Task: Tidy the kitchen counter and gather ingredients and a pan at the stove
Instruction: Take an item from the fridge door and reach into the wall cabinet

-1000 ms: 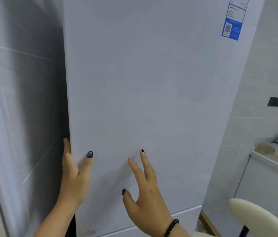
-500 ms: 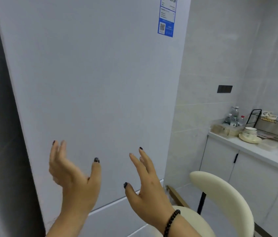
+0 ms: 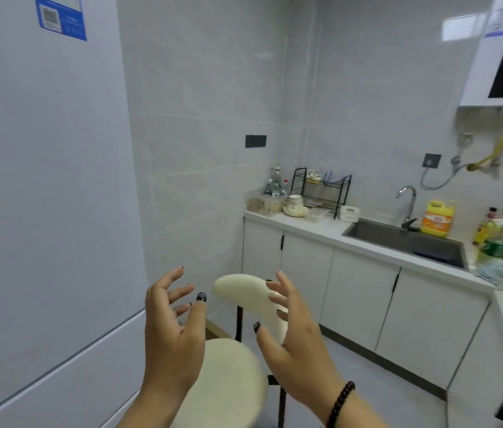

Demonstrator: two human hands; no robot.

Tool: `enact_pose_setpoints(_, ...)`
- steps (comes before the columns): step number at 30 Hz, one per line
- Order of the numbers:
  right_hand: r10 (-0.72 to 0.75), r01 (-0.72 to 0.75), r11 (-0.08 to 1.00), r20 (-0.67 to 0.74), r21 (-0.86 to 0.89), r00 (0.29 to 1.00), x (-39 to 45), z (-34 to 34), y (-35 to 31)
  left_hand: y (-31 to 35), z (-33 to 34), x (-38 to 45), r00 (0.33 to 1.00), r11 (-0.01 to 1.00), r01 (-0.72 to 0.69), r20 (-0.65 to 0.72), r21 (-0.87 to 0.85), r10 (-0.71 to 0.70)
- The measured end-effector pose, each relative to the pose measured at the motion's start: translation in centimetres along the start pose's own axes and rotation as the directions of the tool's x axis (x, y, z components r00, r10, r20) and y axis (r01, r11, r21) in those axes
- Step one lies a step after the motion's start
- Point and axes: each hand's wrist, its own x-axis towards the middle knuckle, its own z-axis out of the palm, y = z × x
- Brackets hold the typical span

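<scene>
Both hands are up in front of me in the head view: my left hand point(image 3: 173, 329) has its fingers spread and loosely bent, holding nothing, and my right hand point(image 3: 293, 332), a dark bead bracelet point(image 3: 339, 403) on its wrist, is spread wide the same way, also without a load. Behind them I see a cream chair point(image 3: 238, 359) on the floor, beside the white fridge point(image 3: 43, 196) at the left. Along the far wall runs the surface point(image 3: 321, 225); at its left end stand bottles point(image 3: 276, 183), a black rack point(image 3: 321, 189) and stacked bowls point(image 3: 296, 205). The sink point(image 3: 407, 242) is sunk in its middle, with a yellow detergent jug point(image 3: 435, 219) at the back edge. I cannot make out a pan.
</scene>
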Motion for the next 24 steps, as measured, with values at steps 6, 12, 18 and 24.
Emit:
enact_pose_setpoints(6,0.107,-0.134,0.982,-0.195,-0.13,0.975,-4.6,-10.4,3.8,3.2,11.1,-4.6,0.966,0.991,0.004,0.256,-0.132,0.03)
enact_pose_setpoints(12,0.204,-0.299,0.931,-0.379,-0.208,0.902,-10.2,-18.4,6.5,5.9,20.3,-9.4,0.867,0.979,-0.007,0.485,-0.206,0.109)
enact_pose_setpoints(18,0.285,-0.488,0.847,-0.595,-0.21,0.752,-15.4,-25.0,8.8,8.9,28.4,-14.0,0.674,0.95,-0.02,0.698,-0.31,0.242)
enact_pose_setpoints(24,0.31,-0.648,0.737,-0.755,-0.193,0.578,-20.1,-30.2,10.2,11.2,36.4,-18.5,0.446,0.917,0.027,0.826,-0.398,0.345)
